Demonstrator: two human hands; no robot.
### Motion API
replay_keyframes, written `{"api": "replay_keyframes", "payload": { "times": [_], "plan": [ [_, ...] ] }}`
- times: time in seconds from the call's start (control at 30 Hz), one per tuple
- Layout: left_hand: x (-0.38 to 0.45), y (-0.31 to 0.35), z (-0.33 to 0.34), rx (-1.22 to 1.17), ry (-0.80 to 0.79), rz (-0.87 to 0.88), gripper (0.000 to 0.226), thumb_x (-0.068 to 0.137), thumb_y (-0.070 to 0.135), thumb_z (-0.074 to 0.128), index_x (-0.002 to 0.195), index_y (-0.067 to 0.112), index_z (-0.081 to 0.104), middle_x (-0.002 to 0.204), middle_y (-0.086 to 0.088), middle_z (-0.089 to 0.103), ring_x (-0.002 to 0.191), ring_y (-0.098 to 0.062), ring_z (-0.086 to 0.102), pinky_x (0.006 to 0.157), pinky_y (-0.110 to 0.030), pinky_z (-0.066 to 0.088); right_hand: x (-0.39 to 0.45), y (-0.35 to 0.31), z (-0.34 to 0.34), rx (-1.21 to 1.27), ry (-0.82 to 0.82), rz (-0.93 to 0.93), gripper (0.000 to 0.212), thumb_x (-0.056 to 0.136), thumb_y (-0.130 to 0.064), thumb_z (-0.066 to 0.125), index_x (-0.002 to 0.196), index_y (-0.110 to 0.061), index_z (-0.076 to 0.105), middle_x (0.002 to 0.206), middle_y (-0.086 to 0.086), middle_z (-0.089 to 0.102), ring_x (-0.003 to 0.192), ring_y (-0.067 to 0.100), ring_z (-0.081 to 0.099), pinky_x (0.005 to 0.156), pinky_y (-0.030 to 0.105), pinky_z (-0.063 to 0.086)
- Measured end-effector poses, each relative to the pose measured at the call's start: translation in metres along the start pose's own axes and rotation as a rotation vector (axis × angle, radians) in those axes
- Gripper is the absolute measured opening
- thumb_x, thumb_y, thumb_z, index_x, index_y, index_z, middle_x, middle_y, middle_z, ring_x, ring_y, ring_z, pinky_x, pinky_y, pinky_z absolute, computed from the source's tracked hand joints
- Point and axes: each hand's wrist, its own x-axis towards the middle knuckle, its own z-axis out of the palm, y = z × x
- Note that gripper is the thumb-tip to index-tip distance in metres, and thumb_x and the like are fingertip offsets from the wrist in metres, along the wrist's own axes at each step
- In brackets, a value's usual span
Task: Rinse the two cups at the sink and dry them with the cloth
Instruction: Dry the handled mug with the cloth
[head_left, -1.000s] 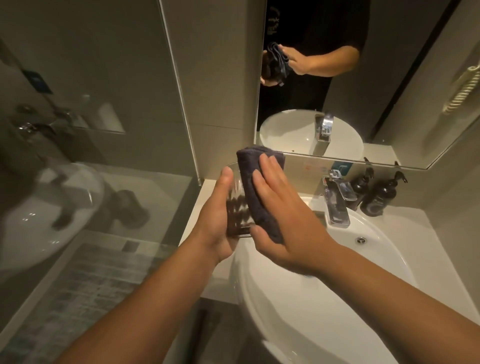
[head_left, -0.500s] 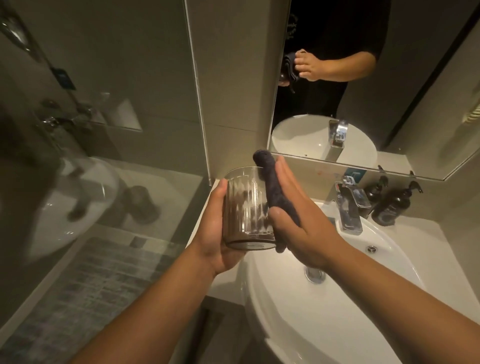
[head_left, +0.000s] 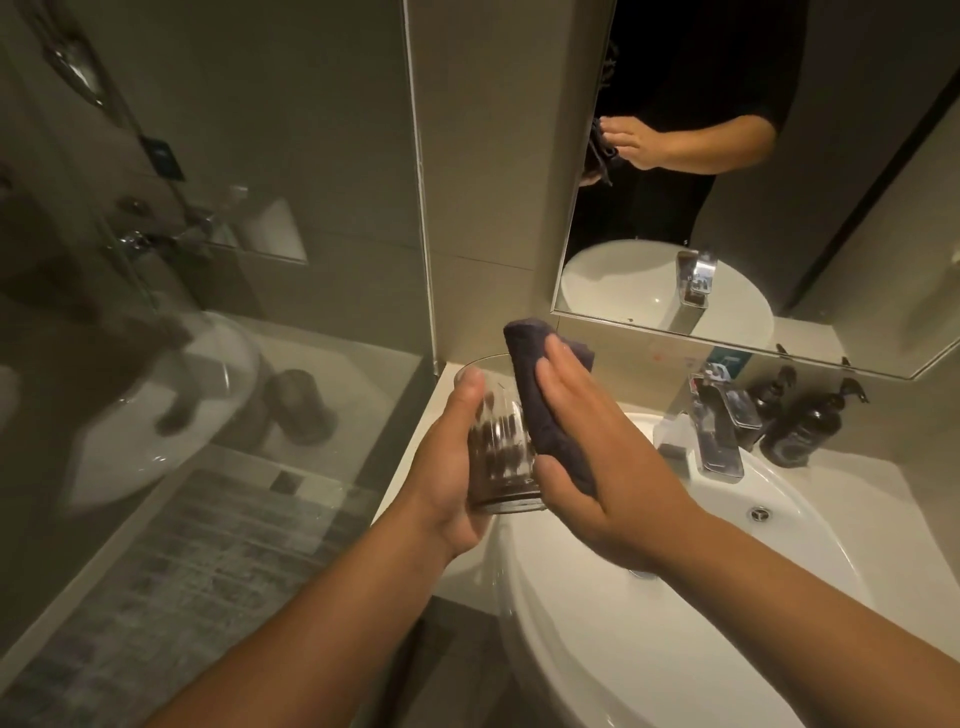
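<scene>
- Fingers (head_left: 563, 382) of the right hand (head_left: 613, 467) lay extended and pressed together, flat against a dark cloth (head_left: 535, 395); the thumb pinned the cloth's lower edge.
- Left hand (head_left: 449, 467) gripped a ribbed clear glass cup (head_left: 501, 452) from its left side, thumb along the wall near the rim; the remaining left fingers were hidden behind the cup.
- Cup was held upright, slightly tilted, in the air above the left edge of the white sink (head_left: 649, 649), touching neither basin nor counter.
- Cloth was folded over the cup's right wall, with its top standing above the rim; whether any part reached inside the cup could not be determined.
- Only one cup was visible.
- Chrome tap (head_left: 719, 431) stood at the rear of the sink, to the right of the hands and apart from them.
- Two dark pump bottles (head_left: 802, 426) stood just beside the tap on its right, against the wall.
- Mirror (head_left: 857, 208) above the sink reflected the basin, the tap, and a forearm with the cloth.
- Glass shower partition (head_left: 208, 260) occupied the left of the view.
</scene>
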Motion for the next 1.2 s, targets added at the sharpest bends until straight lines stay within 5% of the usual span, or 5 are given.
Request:
{"api": "replay_keyframes", "payload": {
  "times": [0.5,0.63,0.77,0.93,1.2],
  "plan": [
    [0.010,-0.012,-0.007,-0.237,0.152,-0.065,0.080,0.086,0.076,0.048,0.131,0.012,0.067,0.126,-0.019,0.071,0.111,-0.034,0.071,0.080,-0.043,0.061,-0.053,0.000,0.024,-0.065,0.071,0.069,0.065,0.074,-0.007,0.059,0.139,-0.013,0.048,0.146,0.003,0.048,0.132,0.012,0.044,0.109,0.020,0.034],
    [0.015,-0.001,-0.014,-0.279,0.143,-0.042,0.079,0.082,0.080,0.047,0.115,0.014,0.077,0.114,-0.018,0.076,0.098,-0.034,0.075,0.079,-0.048,0.062,-0.045,0.006,0.021,0.886,0.138,0.611,0.037,0.077,-0.005,0.045,0.105,-0.012,0.069,0.096,0.013,0.071,0.085,0.034,0.063,0.070,0.036,0.056],
    [0.014,-0.001,-0.018,-0.257,0.119,-0.089,0.075,0.078,0.078,0.055,0.111,0.015,0.079,0.114,-0.017,0.076,0.099,-0.032,0.075,0.076,-0.044,0.062,-0.038,0.017,0.006,1.356,0.338,0.842,0.031,0.082,0.005,0.040,0.098,0.003,0.066,0.094,0.028,0.064,0.087,0.037,0.059,0.077,0.040,0.052],
    [0.015,-0.003,-0.014,-0.223,0.184,-0.119,0.068,0.087,0.069,0.058,0.131,0.017,0.066,0.119,-0.015,0.074,0.103,-0.032,0.074,0.081,-0.046,0.061,-0.029,0.000,-0.001,0.603,0.367,0.437,0.028,0.073,-0.019,0.052,0.096,-0.026,0.066,0.103,-0.005,0.067,0.089,0.022,0.064,0.069,0.040,0.054],
    [0.015,0.001,-0.013,-0.301,0.156,-0.163,0.073,0.087,0.070,0.057,0.109,0.004,0.078,0.114,-0.019,0.076,0.100,-0.032,0.075,0.071,-0.039,0.064,-0.009,-0.004,0.044,-0.309,0.121,-0.178,0.020,0.074,0.004,0.068,0.094,0.005,0.065,0.140,0.032,0.046,0.137,0.046,0.036,0.112,0.053,0.030]
  ]
}}
